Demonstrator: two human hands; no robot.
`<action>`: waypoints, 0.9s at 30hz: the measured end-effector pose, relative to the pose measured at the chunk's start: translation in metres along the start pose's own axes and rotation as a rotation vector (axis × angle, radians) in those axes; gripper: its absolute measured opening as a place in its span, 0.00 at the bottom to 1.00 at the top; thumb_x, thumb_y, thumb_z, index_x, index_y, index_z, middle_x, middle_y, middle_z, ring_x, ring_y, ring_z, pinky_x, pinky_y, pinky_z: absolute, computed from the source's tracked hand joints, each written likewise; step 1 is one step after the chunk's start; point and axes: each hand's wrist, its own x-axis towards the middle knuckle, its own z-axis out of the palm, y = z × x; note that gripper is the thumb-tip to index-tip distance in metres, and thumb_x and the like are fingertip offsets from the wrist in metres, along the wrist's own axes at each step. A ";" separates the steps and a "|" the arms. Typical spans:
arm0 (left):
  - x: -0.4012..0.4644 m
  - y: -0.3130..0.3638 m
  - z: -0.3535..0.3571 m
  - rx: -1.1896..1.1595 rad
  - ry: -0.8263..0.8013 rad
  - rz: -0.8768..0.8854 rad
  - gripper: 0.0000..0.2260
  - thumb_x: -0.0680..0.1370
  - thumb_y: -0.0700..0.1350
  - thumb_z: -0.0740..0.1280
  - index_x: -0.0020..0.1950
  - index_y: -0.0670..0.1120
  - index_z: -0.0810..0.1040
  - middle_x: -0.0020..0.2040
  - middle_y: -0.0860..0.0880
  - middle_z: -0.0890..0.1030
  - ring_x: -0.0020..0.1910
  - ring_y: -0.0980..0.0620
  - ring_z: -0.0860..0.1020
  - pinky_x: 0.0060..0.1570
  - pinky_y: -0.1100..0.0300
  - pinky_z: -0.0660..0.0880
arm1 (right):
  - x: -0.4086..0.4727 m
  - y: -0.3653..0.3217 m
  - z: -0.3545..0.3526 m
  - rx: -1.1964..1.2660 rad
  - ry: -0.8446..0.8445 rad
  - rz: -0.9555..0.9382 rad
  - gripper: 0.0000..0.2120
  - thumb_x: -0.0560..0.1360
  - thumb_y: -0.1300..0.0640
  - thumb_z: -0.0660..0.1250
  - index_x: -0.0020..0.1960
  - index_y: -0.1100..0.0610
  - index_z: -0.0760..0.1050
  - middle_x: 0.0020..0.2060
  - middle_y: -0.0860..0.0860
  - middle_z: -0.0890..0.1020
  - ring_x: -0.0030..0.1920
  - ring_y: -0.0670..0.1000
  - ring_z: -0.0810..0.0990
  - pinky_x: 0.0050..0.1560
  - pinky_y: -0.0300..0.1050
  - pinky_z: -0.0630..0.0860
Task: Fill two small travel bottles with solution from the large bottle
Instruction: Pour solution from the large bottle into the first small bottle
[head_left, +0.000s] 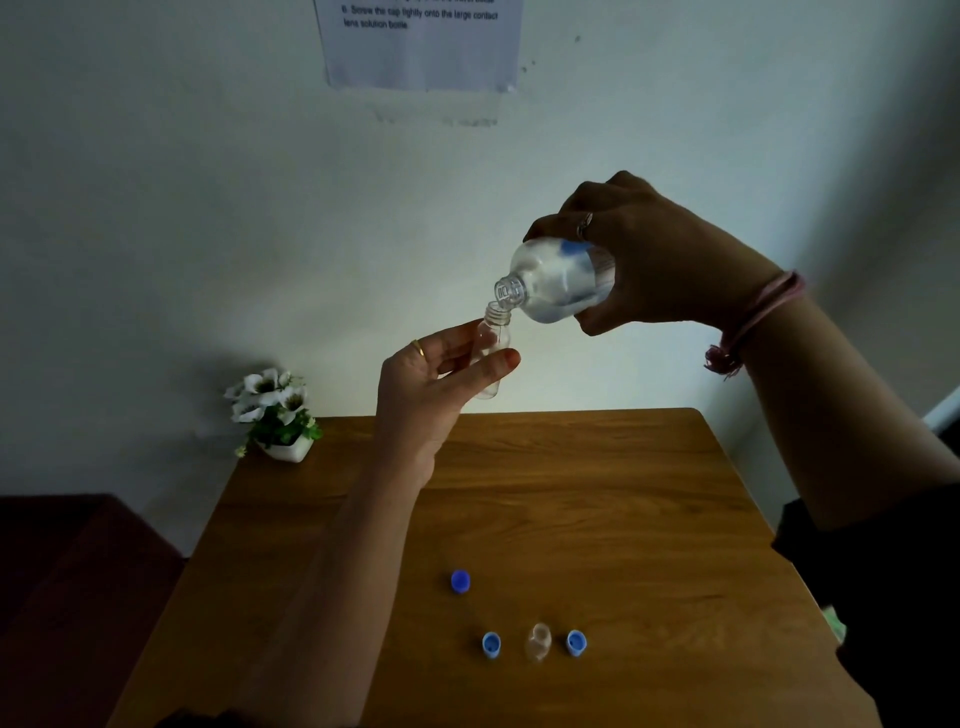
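A paper sheet (421, 44) taped to the wall carries a numbered step reading "6. Screw the cap tightly onto the large contact lens solution bottle"; nothing else is legible.

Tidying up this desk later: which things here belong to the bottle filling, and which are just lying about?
Job: large bottle, small bottle in the left hand, second small bottle, three blue caps.
Lying about: potted flowers, sheet on the wall.

large bottle (558, 283) tilted, uncapped | mouth above clear small bottle (492, 353)
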 end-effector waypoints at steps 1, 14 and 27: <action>0.000 0.000 0.000 0.000 0.000 0.001 0.13 0.66 0.45 0.78 0.50 0.53 0.84 0.49 0.52 0.86 0.51 0.51 0.84 0.54 0.51 0.79 | 0.000 0.000 0.000 -0.002 0.001 -0.002 0.36 0.60 0.53 0.76 0.67 0.50 0.70 0.56 0.53 0.76 0.54 0.57 0.71 0.54 0.58 0.73; -0.002 0.000 0.000 -0.011 -0.008 0.009 0.12 0.66 0.45 0.79 0.47 0.56 0.85 0.48 0.53 0.86 0.51 0.51 0.84 0.53 0.52 0.79 | 0.000 -0.001 0.000 -0.013 -0.007 0.001 0.36 0.61 0.52 0.76 0.68 0.50 0.70 0.57 0.52 0.76 0.55 0.56 0.71 0.57 0.55 0.72; -0.001 -0.001 0.000 -0.018 -0.002 0.007 0.15 0.65 0.46 0.79 0.50 0.51 0.84 0.48 0.52 0.86 0.50 0.51 0.84 0.54 0.51 0.79 | 0.002 0.000 0.001 -0.021 -0.018 -0.004 0.36 0.61 0.51 0.76 0.68 0.50 0.69 0.57 0.51 0.76 0.56 0.56 0.72 0.57 0.56 0.72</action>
